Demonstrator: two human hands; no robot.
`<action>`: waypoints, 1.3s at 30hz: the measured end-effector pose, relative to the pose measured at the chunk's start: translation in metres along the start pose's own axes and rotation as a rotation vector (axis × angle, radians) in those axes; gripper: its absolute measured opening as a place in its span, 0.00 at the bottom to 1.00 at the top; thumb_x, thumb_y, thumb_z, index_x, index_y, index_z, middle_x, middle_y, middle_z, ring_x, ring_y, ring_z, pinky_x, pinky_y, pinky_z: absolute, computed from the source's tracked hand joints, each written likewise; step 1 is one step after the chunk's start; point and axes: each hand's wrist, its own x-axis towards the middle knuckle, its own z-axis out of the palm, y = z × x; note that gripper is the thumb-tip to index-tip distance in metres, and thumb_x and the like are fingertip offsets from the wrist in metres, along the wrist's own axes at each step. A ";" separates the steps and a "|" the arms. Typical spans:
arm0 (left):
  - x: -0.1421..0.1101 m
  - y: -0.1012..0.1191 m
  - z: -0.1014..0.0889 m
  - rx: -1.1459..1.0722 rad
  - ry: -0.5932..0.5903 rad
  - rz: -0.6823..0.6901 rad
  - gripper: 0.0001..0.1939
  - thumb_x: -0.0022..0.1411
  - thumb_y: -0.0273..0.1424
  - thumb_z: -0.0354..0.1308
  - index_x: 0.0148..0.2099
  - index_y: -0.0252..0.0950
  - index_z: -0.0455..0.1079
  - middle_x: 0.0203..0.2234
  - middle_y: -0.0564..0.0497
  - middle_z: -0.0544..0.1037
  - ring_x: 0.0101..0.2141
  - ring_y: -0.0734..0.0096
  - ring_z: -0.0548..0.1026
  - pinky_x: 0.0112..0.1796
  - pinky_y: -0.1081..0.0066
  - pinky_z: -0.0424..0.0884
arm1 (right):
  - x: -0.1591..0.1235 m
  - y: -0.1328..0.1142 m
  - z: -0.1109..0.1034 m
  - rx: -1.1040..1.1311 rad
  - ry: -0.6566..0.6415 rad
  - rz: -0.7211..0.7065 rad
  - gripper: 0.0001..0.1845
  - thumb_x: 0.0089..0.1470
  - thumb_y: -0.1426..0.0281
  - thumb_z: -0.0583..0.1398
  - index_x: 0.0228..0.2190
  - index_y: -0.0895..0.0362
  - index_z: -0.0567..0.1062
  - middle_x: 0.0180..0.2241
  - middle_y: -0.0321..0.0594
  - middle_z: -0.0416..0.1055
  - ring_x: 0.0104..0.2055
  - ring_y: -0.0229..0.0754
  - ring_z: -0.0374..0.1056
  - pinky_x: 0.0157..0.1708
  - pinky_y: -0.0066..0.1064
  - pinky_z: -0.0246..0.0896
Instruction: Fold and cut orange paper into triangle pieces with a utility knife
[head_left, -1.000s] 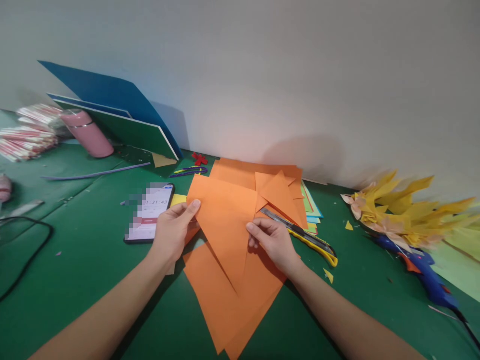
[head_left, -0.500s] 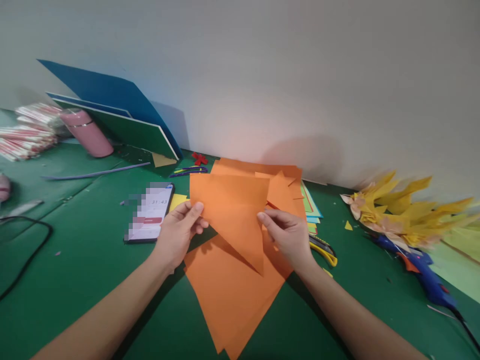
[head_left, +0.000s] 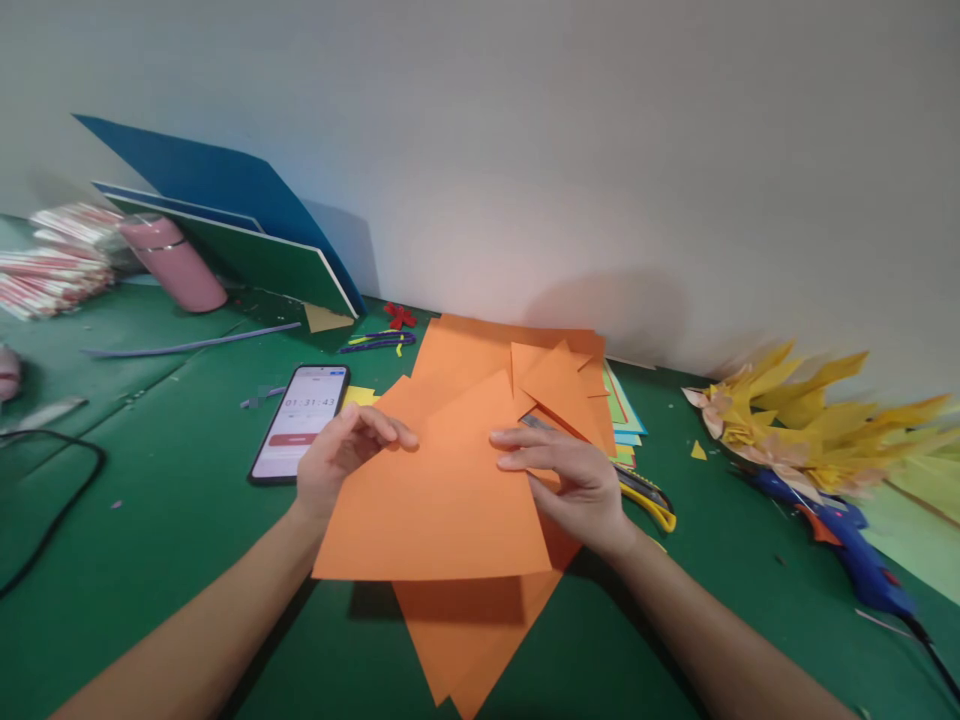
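Note:
A sheet of orange paper (head_left: 442,510) is held between my two hands, its near edge lifted and casting a shadow below. My left hand (head_left: 341,455) grips its left edge, fingertips on the upper face and the thumb hidden. At the right edge, my right hand (head_left: 577,485) pinches the sheet, fingers above and thumb at the side, partly behind the paper. Beneath lie more orange sheets (head_left: 472,645) on the green table. Behind my right hand, small folded orange pieces (head_left: 559,385) rest on a larger orange sheet (head_left: 480,345).
Left of the hands lies a phone (head_left: 289,455) showing a timer. A yellow utility knife (head_left: 652,505) lies by my right wrist. Further right are a blue glue gun (head_left: 862,560) and a yellow paper decoration (head_left: 780,420). A pink bottle (head_left: 176,265) leans near boards (head_left: 255,260) at the back left.
The orange sheet has turned: its pointed end hung toward me, and now a broad straight edge faces me. Both hands have shifted their fingers onto its upper face.

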 end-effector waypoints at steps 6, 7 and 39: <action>-0.001 -0.007 -0.001 0.484 -0.197 -0.038 0.19 0.60 0.41 0.55 0.21 0.35 0.71 0.19 0.48 0.78 0.22 0.68 0.75 0.27 0.70 0.69 | -0.008 0.015 0.001 -0.044 -0.230 0.058 0.14 0.50 0.80 0.54 0.31 0.53 0.77 0.38 0.41 0.79 0.40 0.40 0.76 0.40 0.34 0.72; -0.001 -0.009 -0.001 0.621 -0.219 -0.008 0.20 0.60 0.39 0.54 0.20 0.35 0.70 0.18 0.49 0.77 0.21 0.69 0.74 0.26 0.71 0.68 | -0.008 0.016 0.000 -0.043 -0.262 0.076 0.14 0.50 0.80 0.54 0.31 0.53 0.76 0.38 0.42 0.79 0.40 0.40 0.76 0.40 0.33 0.71; 0.006 -0.031 0.000 1.305 -0.543 0.202 0.08 0.61 0.25 0.51 0.35 0.37 0.72 0.52 0.42 0.74 0.48 0.57 0.74 0.47 0.56 0.68 | -0.019 0.004 -0.002 -0.236 -0.507 0.092 0.09 0.57 0.73 0.56 0.27 0.55 0.74 0.26 0.40 0.73 0.31 0.41 0.67 0.32 0.33 0.61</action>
